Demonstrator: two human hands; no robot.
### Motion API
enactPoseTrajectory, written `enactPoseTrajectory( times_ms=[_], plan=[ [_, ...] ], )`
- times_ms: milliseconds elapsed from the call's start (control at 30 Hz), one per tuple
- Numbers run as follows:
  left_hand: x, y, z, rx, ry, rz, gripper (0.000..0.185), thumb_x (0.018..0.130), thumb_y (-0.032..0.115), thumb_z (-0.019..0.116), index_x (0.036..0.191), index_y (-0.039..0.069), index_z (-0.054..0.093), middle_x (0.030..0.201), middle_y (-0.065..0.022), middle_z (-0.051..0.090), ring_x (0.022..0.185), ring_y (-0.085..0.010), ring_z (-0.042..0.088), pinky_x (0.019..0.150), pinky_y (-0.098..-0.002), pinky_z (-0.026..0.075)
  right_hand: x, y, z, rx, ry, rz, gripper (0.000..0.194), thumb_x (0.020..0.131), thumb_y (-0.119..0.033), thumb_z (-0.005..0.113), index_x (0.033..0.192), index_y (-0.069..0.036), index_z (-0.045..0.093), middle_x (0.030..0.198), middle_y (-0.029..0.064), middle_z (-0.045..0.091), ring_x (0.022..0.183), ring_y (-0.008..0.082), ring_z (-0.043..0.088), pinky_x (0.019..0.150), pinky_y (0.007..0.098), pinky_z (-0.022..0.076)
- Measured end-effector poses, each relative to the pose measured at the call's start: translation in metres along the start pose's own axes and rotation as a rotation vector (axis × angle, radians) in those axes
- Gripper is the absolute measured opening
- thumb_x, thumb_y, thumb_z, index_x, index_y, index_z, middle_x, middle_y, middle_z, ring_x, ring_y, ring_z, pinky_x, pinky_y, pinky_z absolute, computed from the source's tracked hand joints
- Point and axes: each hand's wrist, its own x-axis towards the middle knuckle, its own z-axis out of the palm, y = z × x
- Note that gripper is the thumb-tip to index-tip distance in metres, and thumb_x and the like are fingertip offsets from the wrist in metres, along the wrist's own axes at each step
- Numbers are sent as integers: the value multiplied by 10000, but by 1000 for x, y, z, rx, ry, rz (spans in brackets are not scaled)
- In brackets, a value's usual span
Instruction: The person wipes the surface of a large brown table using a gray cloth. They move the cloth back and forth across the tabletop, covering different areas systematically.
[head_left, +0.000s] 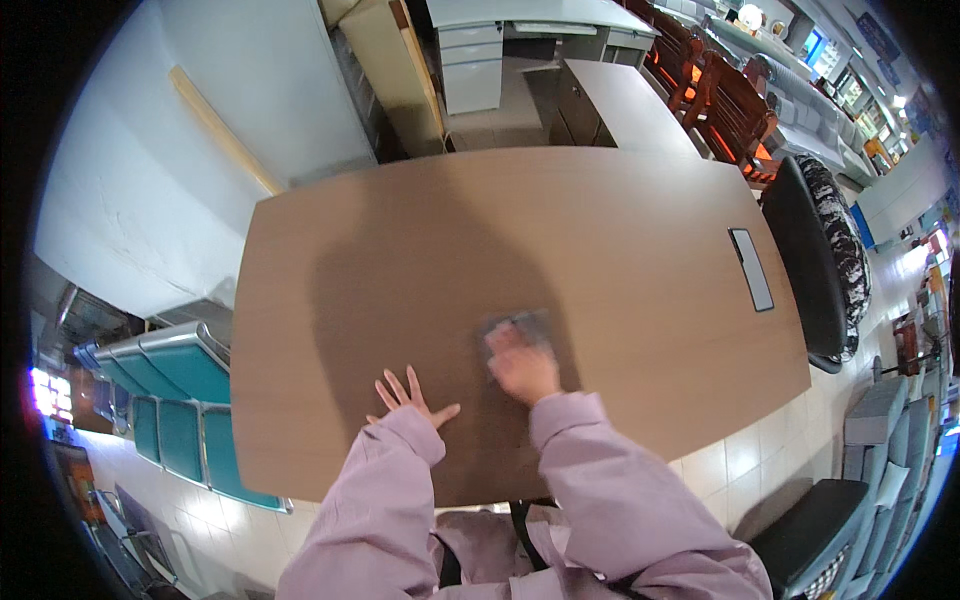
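Before me spreads a wide wood-grain table with curved long edges. My right hand is on a grey cloth against the tabletop; both are blurred, and much of the cloth lies hidden under the hand. To its left, my left hand rests on the table near the front edge, fingers spread, holding nothing. Pink sleeves cover both forearms. A grey rectangular insert with a dark frame sits in the table's right end.
Teal bench seats stand left of the table. A black padded chair is close at the right end, another black seat at lower right. Beyond the far edge are a low cabinet, a white desk and a leaning panel.
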Motion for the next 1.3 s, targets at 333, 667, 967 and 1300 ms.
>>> enactPoseTrajectory(
  times_ms=[333, 667, 967, 1300],
  plan=[
    [-4, 12, -4, 11, -19, 35, 1225, 646, 808, 595, 1504, 299, -115, 1565, -99, -202, 1444, -331, -153, 982, -782, 144, -168, 202, -25, -680, 146, 793, 497, 958, -270, 419, 1378, -5, 421, 1469, 201, 358, 1386, 360, 285, 1154, 482, 175],
    [-4, 7, -7, 37, 7, -2, 1217, 643, 803, 604, 1506, 313, -101, 1577, -83, -162, 1451, -321, -128, 987, -770, 165, -89, -23, 22, -115, 107, 19, 438, 919, -330, 484, 1345, -235, 510, 1478, 25, 402, 1371, 243, 355, 1118, 525, 234],
    [-1, 8, 0, 39, 27, -4, 1220, 630, 814, 599, 1506, 323, -95, 1581, -85, -149, 1452, -325, -120, 963, -785, 171, -187, 162, -47, -234, 345, 900, 498, 976, -287, 405, 1422, -70, 365, 1513, 159, 290, 1404, 338, 249, 1129, 473, 249],
    [15, 4, 18, 99, 100, 32, 1218, 630, 822, 585, 1510, 309, -82, 1579, -114, -139, 1447, -360, -108, 985, -777, 157, -131, -78, 30, -83, 25, 109, 508, 953, -393, 422, 1439, -249, 384, 1523, 14, 324, 1420, 224, 266, 1102, 543, 242]
  ],
)
